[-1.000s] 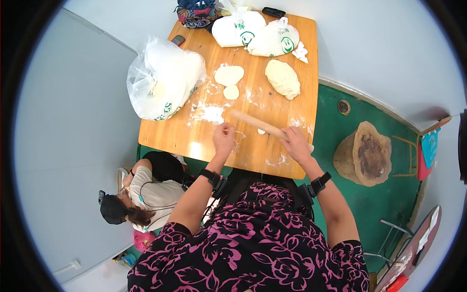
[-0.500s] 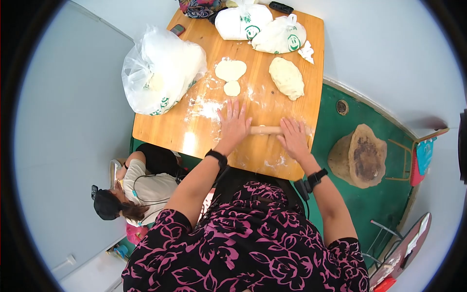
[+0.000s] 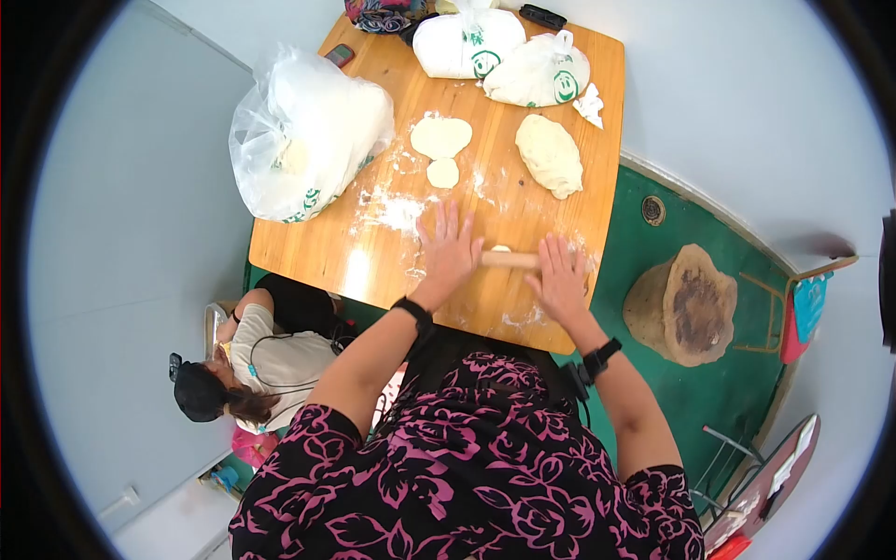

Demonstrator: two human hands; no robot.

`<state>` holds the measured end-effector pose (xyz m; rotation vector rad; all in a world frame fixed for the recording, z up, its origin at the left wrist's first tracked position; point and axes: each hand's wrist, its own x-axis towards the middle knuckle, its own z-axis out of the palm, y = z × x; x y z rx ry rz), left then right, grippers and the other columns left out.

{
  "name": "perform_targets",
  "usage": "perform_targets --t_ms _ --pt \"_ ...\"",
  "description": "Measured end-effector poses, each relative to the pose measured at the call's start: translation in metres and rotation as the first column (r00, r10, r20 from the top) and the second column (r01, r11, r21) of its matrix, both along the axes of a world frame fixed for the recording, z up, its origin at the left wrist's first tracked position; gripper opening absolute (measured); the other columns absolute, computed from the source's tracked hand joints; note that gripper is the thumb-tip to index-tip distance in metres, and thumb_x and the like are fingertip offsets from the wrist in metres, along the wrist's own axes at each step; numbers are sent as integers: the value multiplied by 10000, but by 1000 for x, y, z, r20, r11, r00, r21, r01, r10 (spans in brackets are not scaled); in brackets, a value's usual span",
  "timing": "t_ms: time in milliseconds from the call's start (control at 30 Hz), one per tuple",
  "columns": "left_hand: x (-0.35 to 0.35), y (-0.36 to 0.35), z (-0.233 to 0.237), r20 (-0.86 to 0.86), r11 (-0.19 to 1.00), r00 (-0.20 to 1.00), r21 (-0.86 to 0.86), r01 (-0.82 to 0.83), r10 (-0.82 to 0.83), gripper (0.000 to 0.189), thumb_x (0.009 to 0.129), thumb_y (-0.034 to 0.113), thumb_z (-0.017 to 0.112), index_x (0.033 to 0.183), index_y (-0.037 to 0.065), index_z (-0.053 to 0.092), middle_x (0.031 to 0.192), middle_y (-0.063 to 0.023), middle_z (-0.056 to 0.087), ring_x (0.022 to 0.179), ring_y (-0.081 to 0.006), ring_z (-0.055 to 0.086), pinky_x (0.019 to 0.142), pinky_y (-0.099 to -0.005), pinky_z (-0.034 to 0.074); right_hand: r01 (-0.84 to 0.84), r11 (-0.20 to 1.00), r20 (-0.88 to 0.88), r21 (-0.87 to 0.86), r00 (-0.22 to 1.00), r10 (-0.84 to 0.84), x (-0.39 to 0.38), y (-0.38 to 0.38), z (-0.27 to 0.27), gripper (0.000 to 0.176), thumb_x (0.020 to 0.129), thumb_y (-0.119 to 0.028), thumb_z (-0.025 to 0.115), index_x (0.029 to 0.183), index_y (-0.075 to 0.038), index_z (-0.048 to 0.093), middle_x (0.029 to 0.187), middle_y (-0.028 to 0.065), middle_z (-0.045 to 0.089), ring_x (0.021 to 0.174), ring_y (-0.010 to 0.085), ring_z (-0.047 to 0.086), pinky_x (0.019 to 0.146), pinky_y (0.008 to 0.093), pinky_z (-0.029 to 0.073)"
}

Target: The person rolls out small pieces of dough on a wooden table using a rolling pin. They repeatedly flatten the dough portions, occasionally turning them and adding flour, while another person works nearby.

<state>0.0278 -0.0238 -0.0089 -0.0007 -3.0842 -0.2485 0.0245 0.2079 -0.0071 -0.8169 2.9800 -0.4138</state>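
Note:
A wooden rolling pin [image 3: 510, 260] lies crosswise near the front edge of the table. My left hand [image 3: 452, 250] rests flat over its left end, fingers stretched forward and spread. Over the right end lies my right hand [image 3: 562, 278], its fingers also straight and the palm on the pin. A small piece of dough [image 3: 501, 248] peeks out behind the middle of the pin, mostly hidden by it. Further back on the floured wood are a larger flattened dough round [image 3: 441, 137], a small dough disc [image 3: 443, 173] touching it, and a thick oval dough lump [image 3: 549, 156].
A large clear plastic bag [image 3: 313, 135] stands at the table's left; two tied white bags [image 3: 469, 42] sit at the back. Crumpled tissue [image 3: 589, 105] and a phone [image 3: 340, 55] lie there too. A person [image 3: 271, 350] is low at the left. A stump [image 3: 686, 303] stands right.
The rolling pin has rolled slightly toward my body under both hands, and more of the small dough piece shows behind it. The whole view has shifted a little.

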Motion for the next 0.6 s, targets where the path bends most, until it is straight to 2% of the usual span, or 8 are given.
perform_targets --t_ms 100,300,400,500,600 --pt "11 2 3 -11 1000 1000 6 9 -9 523 907 339 429 1355 76 369 1441 -208 252 1368 -379 125 1001 -680 78 -42 999 19 9 999 42 6 4 -1 662 848 -424 520 1342 -15 355 1426 148 311 1350 294 228 1070 536 128" --pt "-49 -6 6 -106 996 990 -11 -92 90 519 913 362 410 1344 74 388 1427 -209 280 1365 -369 147 994 -684 102 69 997 -87 45 994 -65 -49 -15 -5 668 854 -448 499 1356 -34 347 1421 147 317 1354 300 216 1079 534 113" --pt "-43 -4 1 -82 991 988 35 -131 133 519 910 359 413 1334 60 397 1430 -210 278 1367 -367 140 997 -684 80 43 995 -63 85 997 -38 -38 -11 -8 680 858 -465 485 1366 -39 333 1419 147 318 1352 303 219 1079 535 113" --pt "-11 -1 -8 -94 997 993 17 -69 70 523 905 358 418 1325 47 405 1432 -209 276 1371 -364 130 1000 -683 49 -45 998 25 50 999 43 -2 1 -2 690 856 -477 485 1371 -47 325 1424 147 311 1353 303 216 1077 536 118" --pt "2 0 -2 -57 996 995 51 -78 81 519 899 347 432 1315 38 413 1434 -208 273 1374 -359 125 1005 -676 27 -84 995 5 52 996 84 8 2 3 690 834 -459 529 1358 -51 341 1409 149 328 1343 306 234 1069 538 143"
